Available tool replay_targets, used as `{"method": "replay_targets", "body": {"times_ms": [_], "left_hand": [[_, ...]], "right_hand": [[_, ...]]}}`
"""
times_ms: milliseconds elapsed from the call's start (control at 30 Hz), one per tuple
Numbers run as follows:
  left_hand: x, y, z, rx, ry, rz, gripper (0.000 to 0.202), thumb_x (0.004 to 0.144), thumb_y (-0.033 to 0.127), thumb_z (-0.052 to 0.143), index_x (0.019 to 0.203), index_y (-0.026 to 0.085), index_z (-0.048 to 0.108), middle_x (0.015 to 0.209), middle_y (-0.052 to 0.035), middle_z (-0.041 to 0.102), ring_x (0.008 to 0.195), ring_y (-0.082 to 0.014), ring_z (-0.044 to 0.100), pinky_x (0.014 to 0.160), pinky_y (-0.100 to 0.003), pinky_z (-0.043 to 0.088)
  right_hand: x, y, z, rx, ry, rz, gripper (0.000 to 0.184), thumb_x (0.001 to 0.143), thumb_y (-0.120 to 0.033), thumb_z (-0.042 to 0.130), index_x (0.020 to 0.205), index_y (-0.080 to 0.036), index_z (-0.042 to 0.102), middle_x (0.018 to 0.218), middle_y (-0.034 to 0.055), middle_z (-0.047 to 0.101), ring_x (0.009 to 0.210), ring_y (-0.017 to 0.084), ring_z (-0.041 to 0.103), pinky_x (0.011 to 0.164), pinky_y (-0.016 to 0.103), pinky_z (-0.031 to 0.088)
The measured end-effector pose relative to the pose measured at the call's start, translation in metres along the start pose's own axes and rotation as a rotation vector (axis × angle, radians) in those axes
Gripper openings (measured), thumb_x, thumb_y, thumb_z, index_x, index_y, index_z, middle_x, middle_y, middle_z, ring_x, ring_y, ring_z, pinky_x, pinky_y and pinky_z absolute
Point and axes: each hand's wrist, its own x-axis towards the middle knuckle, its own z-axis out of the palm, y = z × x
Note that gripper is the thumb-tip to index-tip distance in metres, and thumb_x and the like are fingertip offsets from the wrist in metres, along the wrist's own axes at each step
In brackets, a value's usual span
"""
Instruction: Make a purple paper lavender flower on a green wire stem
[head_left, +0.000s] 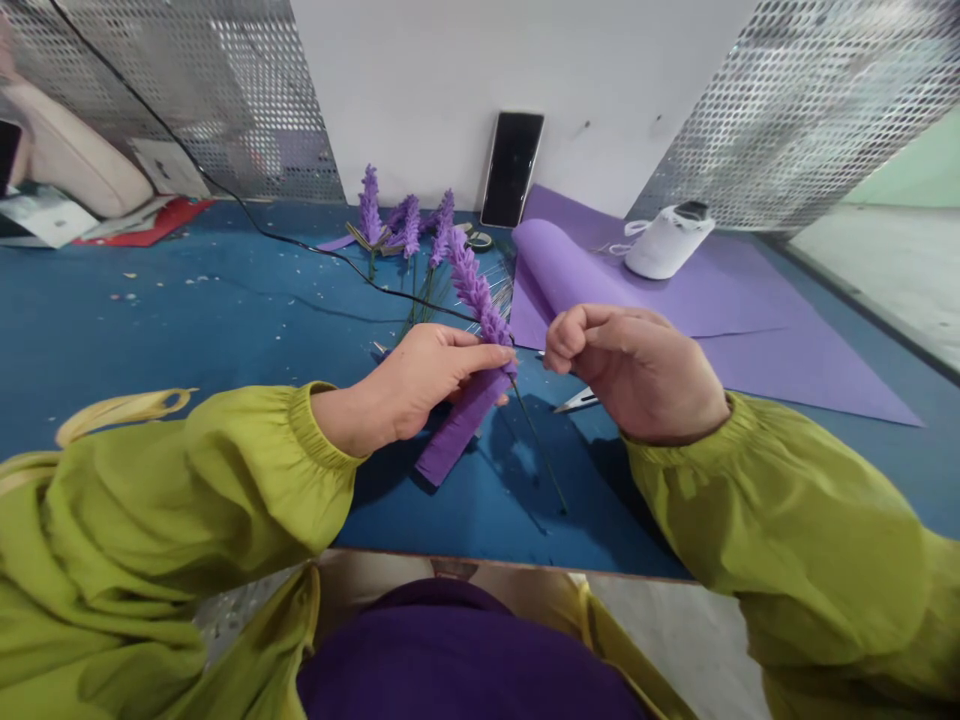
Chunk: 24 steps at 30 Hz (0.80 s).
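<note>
My left hand is closed around a purple paper lavender flower at the point where a loose purple fringed paper strip hangs down from it. A thin dark wire stem runs from the flower down toward the table's front edge. My right hand is curled in a pinch just right of the flower; what its fingers hold is hidden. Scissors lie partly hidden under that hand.
Several finished purple flowers lie at the back of the blue table. A rolled purple paper sheet covers the right side, with a white thread spool on it. A black phone leans on the wall. A black cable crosses the table.
</note>
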Motion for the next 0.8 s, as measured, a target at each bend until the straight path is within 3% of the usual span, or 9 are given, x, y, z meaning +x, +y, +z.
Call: {"method": "replay_targets", "body": {"times_ms": [333, 467, 633, 800], "left_hand": [[-0.006, 0.005, 0.000, -0.035, -0.008, 0.042, 0.023, 0.072, 0.035, 0.078, 0.079, 0.013, 0.073, 0.065, -0.0002, 0.068, 0.059, -0.0104, 0.064, 0.058, -0.020, 0.047], [-0.005, 0.001, 0.007, -0.028, -0.023, -0.020, 0.023, 0.072, 0.035, 0.078, 0.077, 0.014, 0.072, 0.065, -0.0001, 0.068, 0.058, -0.0099, 0.064, 0.056, -0.020, 0.047], [-0.002, -0.009, 0.021, 0.035, -0.101, -0.100, 0.027, 0.072, 0.039, 0.078, 0.075, 0.013, 0.069, 0.064, -0.0009, 0.067, 0.056, -0.0127, 0.066, 0.047, -0.019, 0.042], [-0.001, -0.019, 0.037, 0.101, -0.225, -0.129, 0.027, 0.074, 0.038, 0.075, 0.078, 0.013, 0.067, 0.067, -0.0010, 0.066, 0.054, -0.0137, 0.066, 0.047, -0.021, 0.046]], "right_hand": [[-0.001, -0.002, 0.000, 0.085, -0.026, 0.018, 0.014, 0.063, -0.011, 0.050, 0.053, -0.018, 0.057, 0.061, 0.0028, 0.048, 0.060, 0.015, 0.047, 0.064, 0.033, 0.036], [0.001, -0.005, -0.003, 0.097, -0.005, 0.008, 0.013, 0.064, -0.013, 0.052, 0.053, -0.019, 0.056, 0.062, 0.0026, 0.046, 0.061, 0.016, 0.046, 0.064, 0.033, 0.037], [0.007, -0.008, -0.011, 0.092, 0.053, -0.055, 0.011, 0.062, -0.016, 0.055, 0.052, -0.020, 0.056, 0.062, 0.0022, 0.045, 0.062, 0.016, 0.046, 0.064, 0.034, 0.038], [0.010, -0.009, -0.018, 0.040, 0.076, -0.138, 0.011, 0.064, -0.018, 0.056, 0.054, -0.020, 0.060, 0.060, 0.0025, 0.049, 0.062, 0.016, 0.046, 0.064, 0.033, 0.038]]}}
